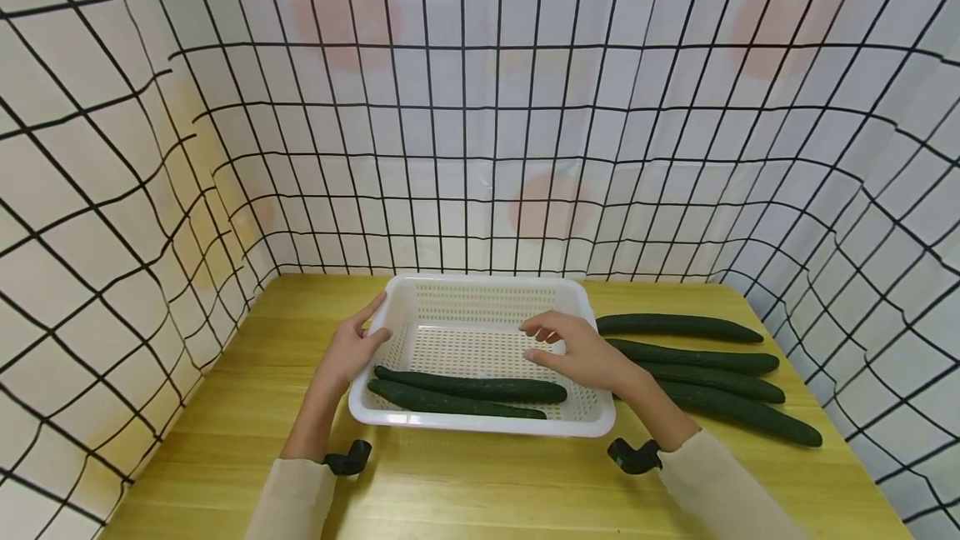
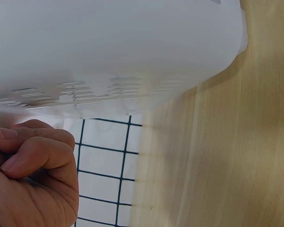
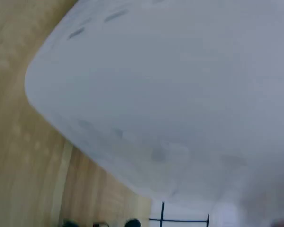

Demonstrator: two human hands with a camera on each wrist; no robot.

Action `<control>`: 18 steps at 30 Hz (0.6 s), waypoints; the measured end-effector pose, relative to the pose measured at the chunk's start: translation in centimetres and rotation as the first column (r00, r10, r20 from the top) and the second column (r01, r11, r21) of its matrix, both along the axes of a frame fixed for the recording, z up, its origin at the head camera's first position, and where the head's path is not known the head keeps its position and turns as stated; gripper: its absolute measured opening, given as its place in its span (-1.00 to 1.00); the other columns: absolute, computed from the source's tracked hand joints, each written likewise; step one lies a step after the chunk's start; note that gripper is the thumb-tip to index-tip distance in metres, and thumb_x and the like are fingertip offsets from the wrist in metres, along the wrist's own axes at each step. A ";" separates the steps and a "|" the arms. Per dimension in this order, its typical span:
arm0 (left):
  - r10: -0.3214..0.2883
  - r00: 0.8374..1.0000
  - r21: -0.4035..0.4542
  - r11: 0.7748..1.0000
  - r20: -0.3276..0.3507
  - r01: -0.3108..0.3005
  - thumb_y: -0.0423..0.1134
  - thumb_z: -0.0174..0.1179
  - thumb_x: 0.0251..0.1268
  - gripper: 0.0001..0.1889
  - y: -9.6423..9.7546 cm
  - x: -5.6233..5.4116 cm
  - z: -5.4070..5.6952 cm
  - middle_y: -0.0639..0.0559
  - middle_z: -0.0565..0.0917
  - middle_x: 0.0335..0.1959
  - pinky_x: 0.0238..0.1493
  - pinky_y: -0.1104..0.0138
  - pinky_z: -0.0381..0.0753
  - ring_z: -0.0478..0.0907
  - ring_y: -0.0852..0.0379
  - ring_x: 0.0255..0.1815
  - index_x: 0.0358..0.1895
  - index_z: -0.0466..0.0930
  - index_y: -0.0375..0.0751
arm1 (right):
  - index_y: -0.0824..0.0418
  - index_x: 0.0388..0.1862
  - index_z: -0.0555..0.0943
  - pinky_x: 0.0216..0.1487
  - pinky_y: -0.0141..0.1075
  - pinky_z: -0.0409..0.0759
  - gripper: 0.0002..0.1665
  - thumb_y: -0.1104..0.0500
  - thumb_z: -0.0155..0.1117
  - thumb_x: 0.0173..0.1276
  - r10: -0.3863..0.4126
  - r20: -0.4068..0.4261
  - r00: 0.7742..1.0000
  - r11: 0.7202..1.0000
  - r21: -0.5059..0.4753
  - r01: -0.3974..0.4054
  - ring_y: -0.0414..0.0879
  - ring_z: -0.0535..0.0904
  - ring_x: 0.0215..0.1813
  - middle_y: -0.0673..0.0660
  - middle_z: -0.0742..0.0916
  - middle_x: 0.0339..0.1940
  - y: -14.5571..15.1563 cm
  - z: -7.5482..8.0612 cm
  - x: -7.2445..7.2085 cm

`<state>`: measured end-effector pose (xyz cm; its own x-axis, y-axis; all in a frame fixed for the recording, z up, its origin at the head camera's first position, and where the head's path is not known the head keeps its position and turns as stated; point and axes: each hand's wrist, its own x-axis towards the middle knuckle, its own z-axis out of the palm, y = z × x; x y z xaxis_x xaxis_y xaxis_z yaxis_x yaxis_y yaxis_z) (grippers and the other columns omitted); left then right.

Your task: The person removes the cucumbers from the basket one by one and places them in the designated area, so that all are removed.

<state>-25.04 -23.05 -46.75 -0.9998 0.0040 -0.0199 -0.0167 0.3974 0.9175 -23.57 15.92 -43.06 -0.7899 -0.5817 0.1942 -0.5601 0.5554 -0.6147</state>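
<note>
A white plastic basket (image 1: 480, 427) with slotted walls stands on the table. Two long dark green cucumbers (image 1: 480, 388) lie along its near side. My left hand (image 1: 352, 348) grips the basket's left rim, thumb over the inside edge; in the left wrist view the curled fingers of that hand (image 2: 42, 175) show beside the outer wall. Over the basket's right part, my right hand (image 1: 577, 348) hovers with loosely bent fingers and nothing between them. The right wrist view is mostly filled by the blurred basket wall (image 3: 156, 85).
Several more cucumbers (image 1: 697, 357) lie side by side on the wooden table (image 1: 480, 490), right of the basket and partly behind my right forearm. Black wire grid (image 1: 465, 107) encloses the back and both sides, with a pale printed sheet behind it.
</note>
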 end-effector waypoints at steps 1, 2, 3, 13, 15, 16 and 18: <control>-0.001 1.000 -0.003 1.000 0.000 0.001 -0.19 0.18 0.48 -0.28 0.0 0.0 0.0 -0.07 0.58 -0.61 -0.40 0.23 0.72 0.62 0.10 -0.49 0.63 0.18 0.28 | 0.14 0.35 0.56 0.21 0.05 0.62 -0.46 -0.04 0.31 0.50 0.004 0.005 1.000 1.000 0.004 -0.004 0.05 0.63 0.15 0.14 0.69 0.21 -0.3 -0.1 0.0; 0.000 1.000 -0.004 1.000 -0.001 0.000 -0.19 0.18 0.48 -0.28 0.0 0.0 0.0 -0.08 0.59 -0.60 -0.40 0.23 0.72 0.63 0.10 -0.49 0.63 0.18 0.28 | 0.15 0.35 0.55 0.21 0.04 0.62 -0.46 -0.04 0.31 0.50 0.008 0.004 1.000 1.000 0.010 -0.009 0.03 0.63 0.14 0.14 0.69 0.21 -0.6 -0.2 -0.1; 0.000 1.000 -0.007 1.000 -0.002 0.000 -0.19 0.18 0.47 -0.28 0.0 0.0 0.0 -0.09 0.60 -0.59 -0.40 0.23 0.72 0.63 0.10 -0.48 0.63 0.18 0.27 | 0.16 0.35 0.55 0.21 0.04 0.62 -0.46 -0.04 0.31 0.50 0.015 0.003 1.000 1.000 0.015 -0.015 0.02 0.63 0.14 0.16 0.69 0.21 -0.9 -0.3 -0.2; 0.012 1.000 -0.014 1.000 -0.004 -0.012 -0.20 0.19 0.45 -0.27 0.1 -0.1 0.0 -0.16 0.64 -0.52 -0.39 0.22 0.74 0.65 0.08 -0.45 0.63 0.19 0.26 | 0.27 0.36 0.55 0.23 0.10 0.61 -0.45 0.01 0.28 0.53 0.083 0.053 0.995 0.996 0.042 -0.085 0.06 0.62 0.16 0.23 0.68 0.24 -3.6 -1.3 -0.9; 0.015 1.000 -0.012 1.000 -0.002 -0.015 -0.20 0.20 0.45 -0.27 0.2 -0.1 0.0 -0.17 0.63 -0.52 -0.38 0.21 0.74 0.65 0.08 -0.45 0.62 0.19 0.27 | 0.27 0.34 0.56 0.22 0.10 0.61 -0.47 0.02 0.27 0.53 0.079 0.063 0.995 0.995 0.054 -0.082 0.06 0.62 0.15 0.23 0.69 0.23 -3.8 -1.5 -0.9; 0.011 1.000 -0.012 1.000 -0.005 -0.011 -0.21 0.20 0.45 -0.27 0.1 -0.1 0.0 -0.19 0.65 -0.50 -0.38 0.21 0.74 0.66 0.07 -0.45 0.63 0.19 0.25 | 0.28 0.33 0.56 0.21 0.10 0.61 -0.48 0.02 0.27 0.53 0.080 0.065 0.995 0.995 0.060 -0.084 0.06 0.62 0.14 0.23 0.69 0.22 -3.9 -1.6 -0.9; 0.013 1.000 -0.014 1.000 -0.006 -0.013 -0.21 0.20 0.45 -0.27 0.1 -0.1 0.0 -0.22 0.69 -0.44 -0.37 0.21 0.75 0.67 0.07 -0.42 0.63 0.19 0.25 | 0.29 0.31 0.58 0.20 0.11 0.62 -0.50 0.05 0.28 0.53 0.084 0.073 0.994 0.994 0.066 -0.089 0.07 0.62 0.13 0.23 0.69 0.21 -4.1 -1.8 -1.0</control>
<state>-25.15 -22.98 -46.76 -0.9999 -0.0093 -0.0144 -0.0169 0.4096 0.9121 -24.52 11.84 -44.86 -0.7461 -0.6587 0.0970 -0.5648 0.5490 -0.6161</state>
